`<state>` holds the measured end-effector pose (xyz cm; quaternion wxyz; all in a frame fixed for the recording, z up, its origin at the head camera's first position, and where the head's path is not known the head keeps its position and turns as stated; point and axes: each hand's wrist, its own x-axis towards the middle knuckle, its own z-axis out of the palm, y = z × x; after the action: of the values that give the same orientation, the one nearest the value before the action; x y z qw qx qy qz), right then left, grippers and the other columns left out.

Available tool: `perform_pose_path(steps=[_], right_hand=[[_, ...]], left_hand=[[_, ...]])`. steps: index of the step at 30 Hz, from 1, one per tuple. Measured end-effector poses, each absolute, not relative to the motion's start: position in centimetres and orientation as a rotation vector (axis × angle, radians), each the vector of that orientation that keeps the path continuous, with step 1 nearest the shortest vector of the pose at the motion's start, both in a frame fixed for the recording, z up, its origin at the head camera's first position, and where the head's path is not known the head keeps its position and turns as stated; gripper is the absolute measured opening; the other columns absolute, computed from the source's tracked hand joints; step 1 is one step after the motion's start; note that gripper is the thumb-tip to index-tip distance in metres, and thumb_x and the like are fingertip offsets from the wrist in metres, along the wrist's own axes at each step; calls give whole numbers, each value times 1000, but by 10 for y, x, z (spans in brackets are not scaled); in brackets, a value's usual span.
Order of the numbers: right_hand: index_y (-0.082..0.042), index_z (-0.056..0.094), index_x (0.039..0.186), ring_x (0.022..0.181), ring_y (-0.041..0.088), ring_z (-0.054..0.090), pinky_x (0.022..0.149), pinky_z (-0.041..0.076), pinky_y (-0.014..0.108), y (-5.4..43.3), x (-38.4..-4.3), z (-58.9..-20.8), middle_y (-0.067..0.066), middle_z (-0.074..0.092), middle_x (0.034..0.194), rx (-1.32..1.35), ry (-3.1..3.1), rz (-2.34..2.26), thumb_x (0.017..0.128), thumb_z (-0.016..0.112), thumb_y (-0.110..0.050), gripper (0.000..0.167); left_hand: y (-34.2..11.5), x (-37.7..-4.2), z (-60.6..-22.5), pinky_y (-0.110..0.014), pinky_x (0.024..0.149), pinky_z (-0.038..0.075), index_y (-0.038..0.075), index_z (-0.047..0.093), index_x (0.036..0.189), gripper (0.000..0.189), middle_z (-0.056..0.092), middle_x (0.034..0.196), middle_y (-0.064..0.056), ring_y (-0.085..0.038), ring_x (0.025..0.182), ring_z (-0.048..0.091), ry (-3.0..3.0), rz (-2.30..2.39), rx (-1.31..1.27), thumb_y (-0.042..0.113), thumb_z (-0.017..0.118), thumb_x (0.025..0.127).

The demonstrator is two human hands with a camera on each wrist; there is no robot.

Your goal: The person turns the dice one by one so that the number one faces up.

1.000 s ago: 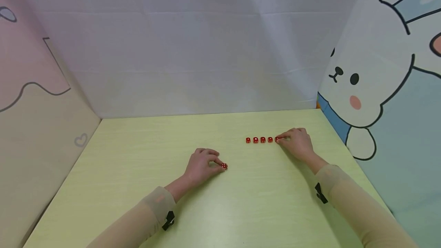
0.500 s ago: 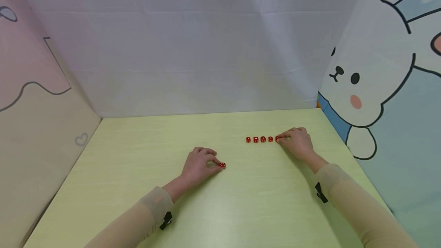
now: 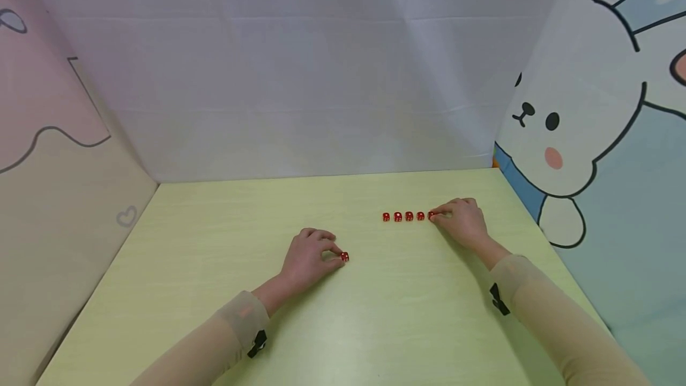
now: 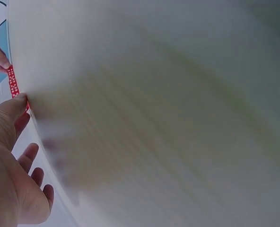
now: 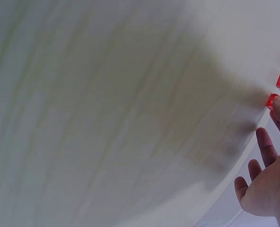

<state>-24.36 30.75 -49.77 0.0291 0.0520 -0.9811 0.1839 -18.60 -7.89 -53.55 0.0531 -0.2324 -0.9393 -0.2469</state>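
Note:
My left hand [image 3: 308,260] pinches a red die [image 3: 345,257] with white dots between thumb and forefinger, low over the table left of the row. Farther back and to the right, a straight row of several red dice [image 3: 398,217] stands on the table with small gaps. My right hand [image 3: 462,222] pinches the die at the row's right end [image 5: 272,100] between thumb and forefinger. Its other fingers [image 5: 266,146] are spread apart in the right wrist view. In the left wrist view my thumb [image 4: 18,105] partly covers the left die, and the row shows behind it.
The pale yellow table [image 3: 225,219] meets a white back panel [image 3: 300,88]. A side panel with a cartoon rabbit [image 3: 579,112] stands on the right, a pink and cream one [image 3: 64,195] on the left. Black wrist bands sit at both sleeves.
My left hand has drifted slightly left with its die, which has turned a little between the fingers. The right hand and the row look unchanged.

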Motion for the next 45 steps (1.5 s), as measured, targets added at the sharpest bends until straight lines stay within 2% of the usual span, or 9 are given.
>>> perform_pose_path(steps=[17, 33, 45], right_hand=[[-10, 79, 115, 124, 51, 44, 101, 34, 66, 308, -243, -498, 19, 70, 120, 175, -3022, 551, 97, 72, -28, 27], [-9, 79, 116, 125, 51, 42, 101, 34, 67, 308, -243, -498, 21, 68, 121, 156, -3026, 574, 97, 71, -30, 29], [-9, 80, 114, 124, 51, 43, 101, 34, 66, 306, -241, -497, 20, 69, 120, 163, -3014, 582, 96, 73, -29, 28]], left_hand=[[-80, -185, -525, -56, 104, 40, 26, 81, 101, 21, 65, 131, -1, -35, 128, 48, -2919, -773, -647, 42, 81, 87], [-74, -183, -520, -55, 99, 45, 31, 80, 90, 16, 65, 130, -1, -36, 126, 51, -2938, -634, -632, 47, 81, 86], [-70, -183, -522, -54, 99, 44, 31, 79, 86, 13, 65, 128, -1, -35, 124, 51, -2913, -628, -626, 44, 80, 87]])
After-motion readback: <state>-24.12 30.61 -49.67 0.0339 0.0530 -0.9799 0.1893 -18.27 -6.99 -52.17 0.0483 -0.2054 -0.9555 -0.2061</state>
